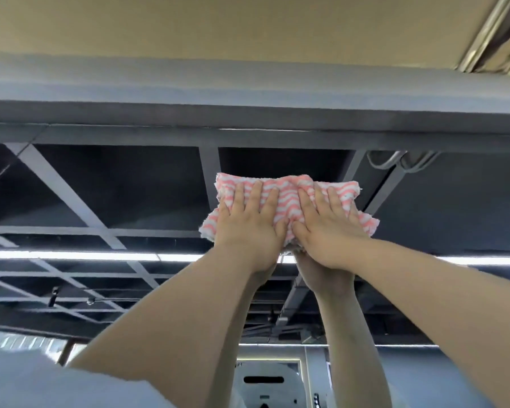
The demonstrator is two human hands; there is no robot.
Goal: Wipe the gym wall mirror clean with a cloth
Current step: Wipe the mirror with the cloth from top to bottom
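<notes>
Gym wall mirror [106, 195] fills the view, reflecting dark ceiling beams and a light strip [71, 256] below-left of the hands. Left hand [249, 228] and right hand [326, 228] sit side by side, thumbs nearly touching, fingers straight, pressing the pink-and-white striped cloth [286, 201] flat against the glass, high up near its top edge.

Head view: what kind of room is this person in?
Probably a gym or similar industrial-style hall: a large wall mirror reflects a dark open-grid ceiling and long white strip lights. Both hands press a pink-and-white striped cloth flat against it.
</notes>
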